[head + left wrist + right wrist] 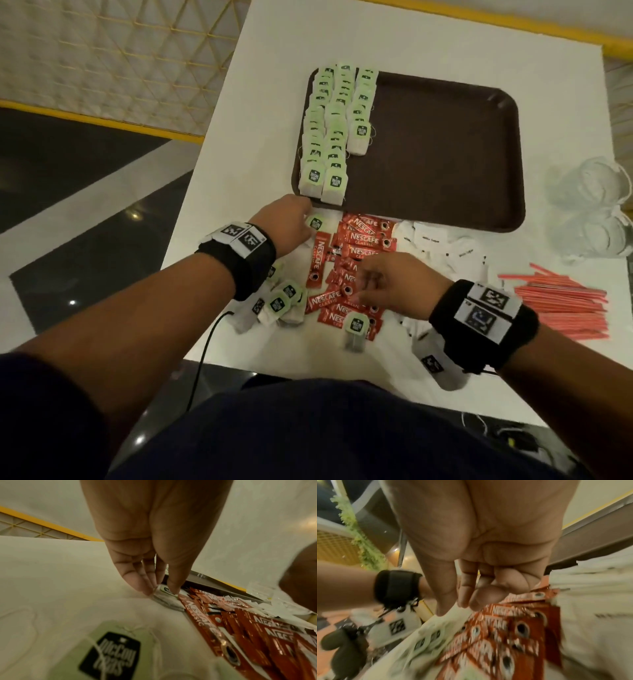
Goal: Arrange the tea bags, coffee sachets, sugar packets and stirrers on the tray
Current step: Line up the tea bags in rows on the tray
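From the head view, three rows of tea bags (329,133) were laid on the tray (445,154); coffee sachets (356,253), sugar packets (442,246) and stirrers (561,301) remained on the table. At the left wrist, a loose tea bag (167,595) beside the tray was pinched by the left hand (154,547). At the right wrist, the right hand (479,561) was seen loosely curled over the sachets, apparently holding nothing, though blurred.

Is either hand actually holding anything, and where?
The left hand pinches a tea bag by its green tag end. The right hand holds nothing above the coffee sachets.
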Action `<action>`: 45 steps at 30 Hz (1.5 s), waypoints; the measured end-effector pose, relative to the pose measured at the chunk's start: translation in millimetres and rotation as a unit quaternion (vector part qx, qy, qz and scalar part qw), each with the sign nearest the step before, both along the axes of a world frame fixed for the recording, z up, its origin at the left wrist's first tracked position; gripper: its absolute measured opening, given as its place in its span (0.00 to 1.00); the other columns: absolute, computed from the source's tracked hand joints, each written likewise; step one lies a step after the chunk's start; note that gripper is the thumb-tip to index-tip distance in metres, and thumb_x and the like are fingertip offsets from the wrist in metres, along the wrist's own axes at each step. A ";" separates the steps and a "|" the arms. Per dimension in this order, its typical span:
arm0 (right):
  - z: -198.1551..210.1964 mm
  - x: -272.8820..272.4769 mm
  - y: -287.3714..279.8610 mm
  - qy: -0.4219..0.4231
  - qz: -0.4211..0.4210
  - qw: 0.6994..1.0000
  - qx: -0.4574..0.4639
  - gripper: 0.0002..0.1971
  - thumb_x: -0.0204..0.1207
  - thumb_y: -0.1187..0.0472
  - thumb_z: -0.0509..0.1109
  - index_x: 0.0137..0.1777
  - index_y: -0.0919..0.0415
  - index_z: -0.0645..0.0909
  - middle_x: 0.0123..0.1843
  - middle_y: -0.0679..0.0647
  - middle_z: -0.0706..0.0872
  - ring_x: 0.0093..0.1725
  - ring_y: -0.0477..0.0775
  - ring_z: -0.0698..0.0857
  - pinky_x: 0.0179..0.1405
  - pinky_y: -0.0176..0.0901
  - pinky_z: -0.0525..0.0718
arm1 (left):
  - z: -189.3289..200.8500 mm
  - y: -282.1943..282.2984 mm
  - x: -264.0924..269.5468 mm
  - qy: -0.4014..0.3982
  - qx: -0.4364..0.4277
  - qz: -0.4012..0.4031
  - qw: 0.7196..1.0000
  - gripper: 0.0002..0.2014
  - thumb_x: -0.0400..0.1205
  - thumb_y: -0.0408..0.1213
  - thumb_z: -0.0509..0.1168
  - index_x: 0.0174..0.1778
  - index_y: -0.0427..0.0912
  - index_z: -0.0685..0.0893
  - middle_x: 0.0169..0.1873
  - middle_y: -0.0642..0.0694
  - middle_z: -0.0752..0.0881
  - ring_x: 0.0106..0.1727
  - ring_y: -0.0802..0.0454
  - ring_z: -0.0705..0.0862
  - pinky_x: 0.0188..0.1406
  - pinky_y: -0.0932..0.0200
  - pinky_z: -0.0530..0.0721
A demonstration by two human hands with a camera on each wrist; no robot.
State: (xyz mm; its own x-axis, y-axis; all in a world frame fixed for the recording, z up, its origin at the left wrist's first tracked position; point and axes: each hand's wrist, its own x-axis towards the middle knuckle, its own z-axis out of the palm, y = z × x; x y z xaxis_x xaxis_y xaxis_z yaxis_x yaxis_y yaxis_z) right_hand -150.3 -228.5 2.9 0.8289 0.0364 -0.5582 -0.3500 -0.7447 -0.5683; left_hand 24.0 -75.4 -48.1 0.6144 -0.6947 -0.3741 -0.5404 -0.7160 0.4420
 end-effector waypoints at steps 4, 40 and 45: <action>-10.5 -29.8 18.7 0.013 0.040 0.994 -0.100 0.15 0.70 0.44 0.77 0.48 0.50 0.78 0.43 0.43 0.82 0.42 0.47 0.81 0.40 0.44 0.81 | -0.3 -3.7 -1.7 -0.020 0.018 -0.012 1.000 0.13 0.80 0.42 0.69 0.56 0.38 0.80 0.55 0.39 0.82 0.55 0.40 0.82 0.46 0.55 0.75; 9.5 0.7 -26.2 0.046 -0.119 0.976 0.175 0.06 0.81 0.59 0.70 0.54 0.60 0.80 0.48 0.55 0.91 0.44 0.53 0.91 0.46 0.48 0.89 | 28.3 5.6 22.9 0.196 -0.150 0.089 0.965 0.16 0.77 0.35 0.76 0.59 0.41 0.81 0.47 0.43 0.88 0.44 0.48 0.86 0.43 0.51 0.86; 20.7 53.5 -58.8 0.046 -0.234 0.942 0.234 0.11 0.81 0.70 0.66 0.62 0.71 0.74 0.52 0.67 0.90 0.37 0.49 0.91 0.34 0.37 0.88 | 38.5 -12.8 38.7 0.235 -0.222 0.161 0.932 0.12 0.79 0.33 0.73 0.57 0.39 0.82 0.44 0.44 0.85 0.45 0.51 0.86 0.45 0.57 0.89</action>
State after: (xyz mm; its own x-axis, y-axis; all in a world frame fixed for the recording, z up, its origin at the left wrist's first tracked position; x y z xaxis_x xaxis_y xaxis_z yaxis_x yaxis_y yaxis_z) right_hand -96.8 -287.3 23.6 0.7637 -0.0609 -0.6427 -0.6424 -0.1713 -0.7470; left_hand 62.7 -88.2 -9.6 0.6582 -0.6538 -0.3733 -0.0012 -0.4968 0.8679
